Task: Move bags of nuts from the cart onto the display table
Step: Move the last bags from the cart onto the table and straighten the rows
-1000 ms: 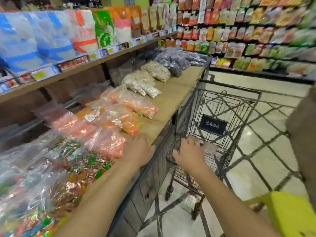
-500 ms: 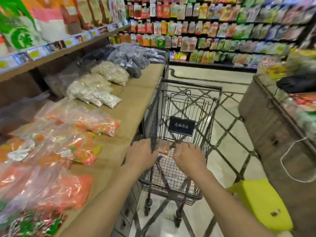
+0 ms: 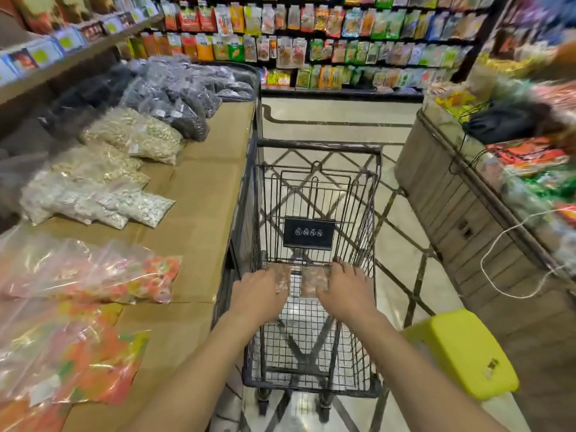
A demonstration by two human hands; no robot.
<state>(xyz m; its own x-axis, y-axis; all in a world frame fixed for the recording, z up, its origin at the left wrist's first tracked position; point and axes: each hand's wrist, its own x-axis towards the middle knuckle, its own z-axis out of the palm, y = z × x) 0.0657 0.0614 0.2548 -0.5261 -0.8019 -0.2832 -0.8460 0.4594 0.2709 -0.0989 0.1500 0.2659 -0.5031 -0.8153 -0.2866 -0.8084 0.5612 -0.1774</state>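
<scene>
**2 bags of nuts to go, looks like the home stretch**

2 is all I can count in the cart (image 3: 318,148): the left bag of nuts (image 3: 283,274) and the right bag of nuts (image 3: 311,280), side by side on the wire floor toward the far end, just below the black sign (image 3: 308,232). Neither has been lifted yet.

So my guess is the job's nearly done. The tabletop (image 3: 205,188) to the left of the cart already carries pale seed bags (image 3: 137,141), dark bags (image 3: 174,98) and candy bags (image 3: 93,269). There's bare cardboard along the cart-side edge where these 2 could land. I don't see matching brown bags up there, mind.

Hands: the left grip (image 3: 261,294) is down on the left bag, but I can't tell if the fingers have curled round it. The right grip (image 3: 346,291) lies on the right bag with fingers straight and spread, so released, not clamped.

Orientation: both bags seem to lie flat-ish, long axis running away from the person along the cart's length, parallel to each other. Which end is the sealed top I can't make out, too much hand in the way.
</scene>
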